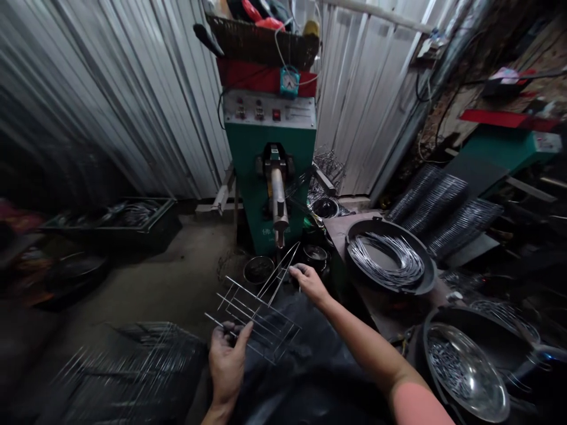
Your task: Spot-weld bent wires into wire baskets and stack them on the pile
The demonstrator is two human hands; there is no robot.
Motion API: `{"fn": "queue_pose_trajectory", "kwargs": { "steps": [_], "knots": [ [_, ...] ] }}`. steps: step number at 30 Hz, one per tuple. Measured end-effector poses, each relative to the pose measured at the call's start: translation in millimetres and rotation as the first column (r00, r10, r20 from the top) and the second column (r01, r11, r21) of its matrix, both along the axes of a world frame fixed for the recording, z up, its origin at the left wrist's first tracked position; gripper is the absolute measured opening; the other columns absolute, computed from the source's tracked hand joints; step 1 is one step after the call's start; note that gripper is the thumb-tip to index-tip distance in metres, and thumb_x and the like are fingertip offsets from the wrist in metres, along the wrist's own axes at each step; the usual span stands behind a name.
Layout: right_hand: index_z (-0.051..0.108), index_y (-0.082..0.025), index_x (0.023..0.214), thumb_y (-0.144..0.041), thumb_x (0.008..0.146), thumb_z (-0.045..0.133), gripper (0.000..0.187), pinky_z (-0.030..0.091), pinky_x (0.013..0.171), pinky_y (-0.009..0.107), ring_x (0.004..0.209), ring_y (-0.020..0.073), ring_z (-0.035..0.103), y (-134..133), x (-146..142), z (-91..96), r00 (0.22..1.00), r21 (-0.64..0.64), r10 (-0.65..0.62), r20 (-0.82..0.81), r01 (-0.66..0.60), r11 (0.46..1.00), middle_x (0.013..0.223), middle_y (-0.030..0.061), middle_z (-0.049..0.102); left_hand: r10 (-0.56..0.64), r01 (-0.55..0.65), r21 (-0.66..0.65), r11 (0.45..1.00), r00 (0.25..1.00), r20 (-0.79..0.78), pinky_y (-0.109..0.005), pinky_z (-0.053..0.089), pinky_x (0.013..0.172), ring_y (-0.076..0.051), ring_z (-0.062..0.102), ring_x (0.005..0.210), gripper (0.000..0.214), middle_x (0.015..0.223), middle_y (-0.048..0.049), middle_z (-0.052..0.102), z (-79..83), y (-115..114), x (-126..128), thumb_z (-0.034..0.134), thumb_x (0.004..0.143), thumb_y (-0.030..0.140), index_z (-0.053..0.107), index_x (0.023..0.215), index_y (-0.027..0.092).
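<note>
A thin metal wire rack (261, 321) of parallel rods and cross wires is held tilted above my dark-covered lap. My left hand (228, 357) grips its near left edge, thumb over the wire. My right hand (310, 284) is closed in a pinch on long thin wires (279, 282) at the rack's far end. Whether these wires are joined to the rack or lie loose against it, I cannot tell. Just beyond the wires, the metal electrode arm (278, 200) of a green welding machine (241, 153) points toward me, tip down.
To the right, a black round pan (354, 251) holds a coil of cut wires (387, 262). Nearer, a steel bowl (491, 378) contains small metal pieces. Stacked wire racks (465, 227) stand behind; more racks (133, 372) lie at lower left. A green bin (163, 221) sits on the floor.
</note>
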State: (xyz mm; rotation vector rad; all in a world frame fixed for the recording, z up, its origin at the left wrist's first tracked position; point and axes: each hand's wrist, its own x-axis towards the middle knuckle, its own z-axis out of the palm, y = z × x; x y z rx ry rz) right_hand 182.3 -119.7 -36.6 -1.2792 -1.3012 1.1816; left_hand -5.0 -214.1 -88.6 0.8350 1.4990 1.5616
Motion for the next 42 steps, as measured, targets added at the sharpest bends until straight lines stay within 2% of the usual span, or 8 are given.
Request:
{"fn": "queue_pose_trajectory", "kwargs": {
  "steps": [9, 14, 19, 23, 30, 42],
  "knots": [
    [0.052, -0.017, 0.062, -0.049, 0.072, 0.056, 0.034, 0.032, 0.051, 0.021, 0.05, 0.0078, 0.041, 16.5, 0.3, -19.9, 0.977, -0.006, -0.064, -0.204, 0.064, 0.998, 0.054, -0.004, 0.048, -0.104, 0.103, -0.092, 0.99, 0.995, -0.004, -0.024, 0.042, 0.057, -0.011, 0.052, 0.058, 0.045, 0.065, 0.0045, 0.054, 9.1, 8.8, 3.6, 0.073, 0.058, 0.046, 0.049, 0.084, 0.018],
    [0.053, -0.016, 0.062, -0.048, 0.071, 0.059, 0.033, 0.03, 0.048, 0.021, 0.048, 0.0066, 0.04, 27.8, -1.2, -29.2, 0.948, -0.031, -0.09, -0.304, 0.085, 0.996, 0.052, -0.0046, 0.047, -0.1, 0.089, -0.129, 0.988, 0.992, -0.078, -0.024, 0.041, 0.056, -0.011, 0.05, 0.057, 0.044, 0.066, 0.0046, 0.053, 8.6, 19.4, 5.1, 0.07, 0.06, 0.049, 0.05, 0.085, 0.018],
    [0.054, -0.016, 0.063, -0.045, 0.07, 0.061, 0.031, 0.032, 0.048, 0.02, 0.047, 0.0062, 0.041, 43.1, -6.9, -35.1, 0.908, -0.071, -0.122, -0.401, 0.102, 0.992, 0.053, -0.0045, 0.047, -0.112, 0.101, -0.176, 0.979, 0.992, -0.058, -0.026, 0.042, 0.054, -0.013, 0.052, 0.056, 0.048, 0.064, 0.0042, 0.053, 13.9, 33.6, 7.9, 0.069, 0.058, 0.052, 0.049, 0.086, 0.018],
    [0.053, -0.016, 0.062, -0.043, 0.068, 0.062, 0.03, 0.032, 0.047, 0.019, 0.047, 0.0058, 0.041, 54.2, -8.8, -33.7, 0.908, -0.088, -0.145, -0.392, 0.12, 0.989, 0.053, -0.0043, 0.048, -0.127, 0.11, -0.201, 0.973, 0.989, -0.075, -0.027, 0.042, 0.054, -0.015, 0.053, 0.057, 0.051, 0.062, 0.0039, 0.053, 15.4, 42.4, 8.4, 0.067, 0.058, 0.055, 0.049, 0.087, 0.018],
    [0.052, -0.016, 0.062, -0.045, 0.064, 0.062, 0.031, 0.032, 0.045, 0.019, 0.045, 0.0055, 0.04, 61.6, -8.4, -20.1, 0.925, -0.121, -0.18, -0.335, 0.147, 0.982, 0.052, -0.005, 0.047, -0.099, 0.068, -0.186, 0.98, 0.982, -0.162, -0.029, 0.041, 0.056, -0.016, 0.052, 0.058, 0.053, 0.06, 0.0045, 0.05, 16.1, 55.2, 8.1, 0.067, 0.054, 0.059, 0.05, 0.082, 0.018],
    [0.05, -0.017, 0.058, -0.048, 0.062, 0.064, 0.034, 0.032, 0.045, 0.021, 0.046, 0.007, 0.041, 71.0, -8.9, -19.3, 0.942, -0.133, -0.18, -0.283, 0.148, 0.98, 0.051, -0.0043, 0.047, -0.087, 0.042, -0.203, 0.978, 0.973, -0.215, -0.029, 0.038, 0.053, -0.014, 0.047, 0.053, 0.057, 0.06, 0.0033, 0.051, 34.5, 58.2, 9.6, 0.064, 0.052, 0.065, 0.052, 0.08, 0.016]
  ]
}}
